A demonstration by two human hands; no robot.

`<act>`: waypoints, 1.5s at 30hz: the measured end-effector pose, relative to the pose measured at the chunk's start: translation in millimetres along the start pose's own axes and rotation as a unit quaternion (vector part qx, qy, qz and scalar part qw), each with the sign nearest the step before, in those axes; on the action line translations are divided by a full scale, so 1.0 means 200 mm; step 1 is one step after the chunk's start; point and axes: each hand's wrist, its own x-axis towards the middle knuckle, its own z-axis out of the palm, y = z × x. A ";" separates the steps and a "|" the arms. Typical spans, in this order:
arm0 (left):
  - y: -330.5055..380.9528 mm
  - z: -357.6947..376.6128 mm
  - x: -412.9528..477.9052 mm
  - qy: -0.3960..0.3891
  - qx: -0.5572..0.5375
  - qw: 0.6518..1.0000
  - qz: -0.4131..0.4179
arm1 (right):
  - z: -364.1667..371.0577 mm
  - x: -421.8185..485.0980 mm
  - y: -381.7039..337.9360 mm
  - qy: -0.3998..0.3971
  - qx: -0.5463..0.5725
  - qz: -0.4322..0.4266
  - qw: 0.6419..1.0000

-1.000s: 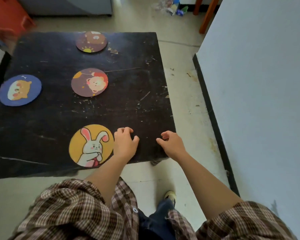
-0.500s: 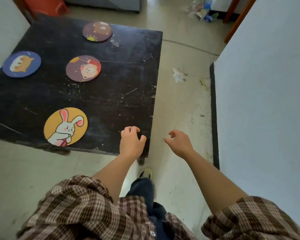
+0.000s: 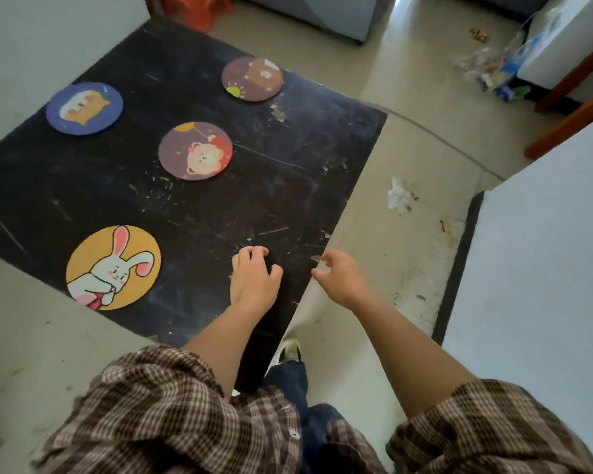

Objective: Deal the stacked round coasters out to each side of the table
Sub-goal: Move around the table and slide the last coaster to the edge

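Round coasters lie flat on the black table (image 3: 288, 200). A yellow rabbit coaster (image 3: 113, 267) sits near the front edge, a purple lion coaster (image 3: 195, 150) in the middle, a blue bear coaster (image 3: 84, 108) at the left side and a purple bear coaster (image 3: 252, 79) at the far edge. My left hand (image 3: 253, 279) hovers over the table's near right corner, fingers curled and holding nothing. Just beyond the table's right edge, my right hand (image 3: 342, 277) hangs over the floor, loosely open and holding nothing.
A white wall with a dark baseboard (image 3: 456, 268) stands close on the right. A crumpled paper scrap (image 3: 398, 199) lies on the floor. An orange stool (image 3: 194, 8) is behind the table, and litter (image 3: 493, 68) lies by wooden legs at the far right.
The view has swung round the table's near right corner, so the table now looks rotated. Both hands stayed empty and moved along that corner, the right one passing beyond the table edge.
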 end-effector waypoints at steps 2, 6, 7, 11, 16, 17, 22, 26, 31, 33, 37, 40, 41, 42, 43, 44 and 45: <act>0.03 -0.01 0.06 0.015 -0.003 1.000 -0.017 | -0.04 0.11 -0.05 -0.010 -0.023 -0.024 0.999; 0.05 -0.03 0.15 0.044 -0.004 0.997 -0.058 | -0.09 0.28 -0.16 -0.046 -0.065 -0.069 0.994; 0.05 -0.04 0.17 0.052 -0.006 0.996 -0.069 | -0.10 0.32 -0.19 -0.056 -0.068 -0.083 0.993; 0.06 -0.05 0.25 0.071 -0.013 0.991 -0.112 | -0.12 0.47 -0.28 -0.072 -0.119 -0.154 0.978; 0.16 -0.06 0.38 0.101 -0.037 0.976 -0.191 | -0.21 0.69 -0.37 -0.099 -0.188 -0.246 0.946; 0.19 -0.06 0.41 0.110 -0.042 0.971 -0.208 | -0.23 0.74 -0.39 -0.110 -0.197 -0.257 0.940; 0.36 -0.01 0.53 0.147 -0.083 0.945 -0.280 | -0.35 0.98 -0.46 -0.146 -0.235 -0.302 0.912; 0.47 0.04 0.60 0.176 -0.107 0.926 -0.316 | -0.40 1.12 -0.50 -0.168 -0.278 -0.336 0.884; 0.47 0.04 0.66 0.194 -0.112 0.911 -0.346 | -0.39 1.21 -0.59 -0.188 -0.287 -0.360 0.868; 0.45 0.01 0.70 0.203 -0.117 0.905 -0.356 | -0.37 1.25 -0.65 -0.200 -0.284 -0.373 0.861; 0.38 -0.08 0.79 0.207 -0.104 0.904 -0.360 | -0.32 1.32 -0.79 -0.204 -0.263 -0.380 0.863; 0.31 -0.14 0.86 0.215 -0.099 0.901 -0.365 | -0.28 1.36 -0.90 -0.211 -0.254 -0.367 0.870; 0.28 -0.17 0.89 0.219 -0.104 0.898 -0.366 | -0.27 1.38 -0.93 -0.211 -0.256 -0.366 0.869; 0.26 -0.20 0.92 0.225 -0.108 0.896 -0.367 | -0.25 1.40 -0.97 -0.209 -0.257 -0.364 0.870; 0.23 -0.22 0.95 0.231 -0.112 0.893 -0.369 | -0.23 1.42 -1.01 -0.206 -0.256 -0.361 0.873; 0.21 -0.25 0.97 0.237 -0.112 0.891 -0.371 | -0.22 1.44 -1.05 -0.203 -0.253 -0.357 0.876; 0.19 -0.27 0.99 0.243 -0.109 0.888 -0.375 | -0.20 1.46 -1.08 -0.199 -0.253 -0.355 0.878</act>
